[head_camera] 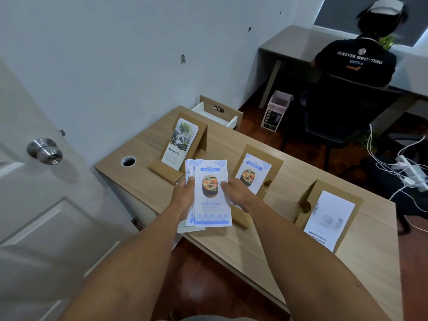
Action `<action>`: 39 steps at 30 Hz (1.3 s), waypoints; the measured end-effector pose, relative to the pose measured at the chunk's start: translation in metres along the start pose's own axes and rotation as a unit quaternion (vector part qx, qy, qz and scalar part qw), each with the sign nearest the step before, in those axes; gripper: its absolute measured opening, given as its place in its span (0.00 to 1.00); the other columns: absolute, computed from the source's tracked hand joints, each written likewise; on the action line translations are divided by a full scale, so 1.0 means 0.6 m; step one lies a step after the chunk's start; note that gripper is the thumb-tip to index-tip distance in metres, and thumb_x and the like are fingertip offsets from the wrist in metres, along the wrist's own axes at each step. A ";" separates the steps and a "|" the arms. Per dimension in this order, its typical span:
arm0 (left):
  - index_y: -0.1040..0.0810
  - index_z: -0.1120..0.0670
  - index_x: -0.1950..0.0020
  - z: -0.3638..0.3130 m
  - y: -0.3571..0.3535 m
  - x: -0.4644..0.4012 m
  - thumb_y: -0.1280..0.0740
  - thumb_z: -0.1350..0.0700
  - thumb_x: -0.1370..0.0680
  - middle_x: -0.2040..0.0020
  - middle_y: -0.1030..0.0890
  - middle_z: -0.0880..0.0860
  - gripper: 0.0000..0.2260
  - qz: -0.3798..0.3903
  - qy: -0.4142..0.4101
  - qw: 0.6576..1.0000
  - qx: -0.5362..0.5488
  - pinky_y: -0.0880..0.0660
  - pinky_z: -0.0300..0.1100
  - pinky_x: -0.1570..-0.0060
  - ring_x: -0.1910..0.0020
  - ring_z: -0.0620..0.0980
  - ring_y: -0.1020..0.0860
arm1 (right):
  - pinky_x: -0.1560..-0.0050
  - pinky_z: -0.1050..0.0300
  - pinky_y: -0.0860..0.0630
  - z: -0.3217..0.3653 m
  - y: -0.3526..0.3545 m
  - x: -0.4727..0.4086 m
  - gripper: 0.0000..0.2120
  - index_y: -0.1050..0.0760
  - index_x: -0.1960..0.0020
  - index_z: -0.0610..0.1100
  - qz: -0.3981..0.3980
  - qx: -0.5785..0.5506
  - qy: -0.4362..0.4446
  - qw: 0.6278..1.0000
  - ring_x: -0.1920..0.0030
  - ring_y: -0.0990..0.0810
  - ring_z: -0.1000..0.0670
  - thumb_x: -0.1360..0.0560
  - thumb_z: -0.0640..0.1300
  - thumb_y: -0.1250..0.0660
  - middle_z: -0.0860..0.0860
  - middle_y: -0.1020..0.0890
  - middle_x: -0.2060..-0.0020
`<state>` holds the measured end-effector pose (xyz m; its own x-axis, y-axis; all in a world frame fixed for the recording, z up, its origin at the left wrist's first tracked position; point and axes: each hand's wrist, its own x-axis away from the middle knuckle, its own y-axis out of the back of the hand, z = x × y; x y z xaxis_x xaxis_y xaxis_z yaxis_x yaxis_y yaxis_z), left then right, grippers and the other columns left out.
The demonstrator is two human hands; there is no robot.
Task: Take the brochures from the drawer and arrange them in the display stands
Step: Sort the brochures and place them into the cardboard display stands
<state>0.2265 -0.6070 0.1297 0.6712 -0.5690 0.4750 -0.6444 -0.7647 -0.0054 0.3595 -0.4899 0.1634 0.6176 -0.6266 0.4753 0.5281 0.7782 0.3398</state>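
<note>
Both hands hold a fanned stack of blue-and-white food brochures (209,193) above the near-left part of a light wooden desk (266,239). The left hand (184,195) closes on the stack's left edge, thumb lying on the top sheet and the fingers hidden beneath. The right hand (234,189) pinches the right edge of the top brochure, thumb on the printed face, with the other fingers behind the paper. 3 cardboard display stands sit in a row on the desk. The left stand (196,140) carries a small stack of tree-picture brochures (179,143), leaning back against its upright. The middle stand (266,174), just beyond the right hand, holds 1 food brochure (253,173) of the same design as the held stack. The right stand (331,212) holds a mostly white brochure (328,220) with dark lettering at its lower end. Behind the desk's far corner a white drawer (215,113) stands pulled out; its inside is barely visible. A round cable hole (128,161) is set in the desk's left end, near a white door with a metal knob (44,150). At the upper right, a person in a dark printed shirt (356,63) sits with their back turned at another desk, beside a small lined bin (276,110).
</note>
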 end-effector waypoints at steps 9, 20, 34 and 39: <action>0.22 0.51 0.35 0.005 -0.006 -0.003 0.42 0.48 0.14 0.48 0.14 0.57 0.15 0.011 0.011 1.000 0.015 0.17 0.52 0.52 0.52 0.57 0.14 | 0.54 0.52 0.27 -0.007 0.004 -0.011 0.16 0.22 0.48 0.39 0.000 0.036 -0.011 0.999 0.47 0.16 0.41 0.16 0.48 0.44 0.42 0.15 0.48; 0.22 0.55 0.35 0.013 -0.009 -0.007 0.42 0.48 0.14 0.52 0.15 0.54 0.16 -0.003 0.009 1.000 -0.018 0.19 0.51 0.53 0.56 0.53 0.16 | 0.71 0.57 0.26 -0.028 0.052 -0.013 0.12 0.30 0.63 0.39 -0.013 0.085 -0.040 0.996 0.72 0.20 0.46 0.20 0.37 0.37 0.40 0.17 0.70; 0.21 0.59 0.41 0.042 0.013 -0.018 0.41 0.48 0.15 0.45 0.16 0.60 0.17 -0.073 0.000 0.995 -0.072 0.19 0.52 0.51 0.48 0.59 0.16 | 0.60 0.49 0.14 -0.092 0.136 -0.065 0.13 0.27 0.33 0.42 -0.221 -0.086 0.040 0.971 0.64 0.14 0.44 0.16 0.40 0.41 0.40 0.17 0.52; 0.20 0.58 0.40 0.056 0.000 -0.021 0.41 0.48 0.15 0.46 0.16 0.59 0.16 -0.064 0.007 0.996 -0.069 0.20 0.47 0.55 0.53 0.55 0.16 | 0.54 0.40 0.15 -0.131 0.119 -0.078 0.05 0.25 0.46 0.41 -0.198 -0.102 0.016 0.975 0.65 0.15 0.43 0.16 0.39 0.40 0.39 0.20 0.59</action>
<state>0.2306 -0.6100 0.0940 0.7462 -0.4645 0.4770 -0.5990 -0.7810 0.1766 0.4141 -0.4084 0.1014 0.3571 -0.8801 0.3130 0.8319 0.4520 0.3219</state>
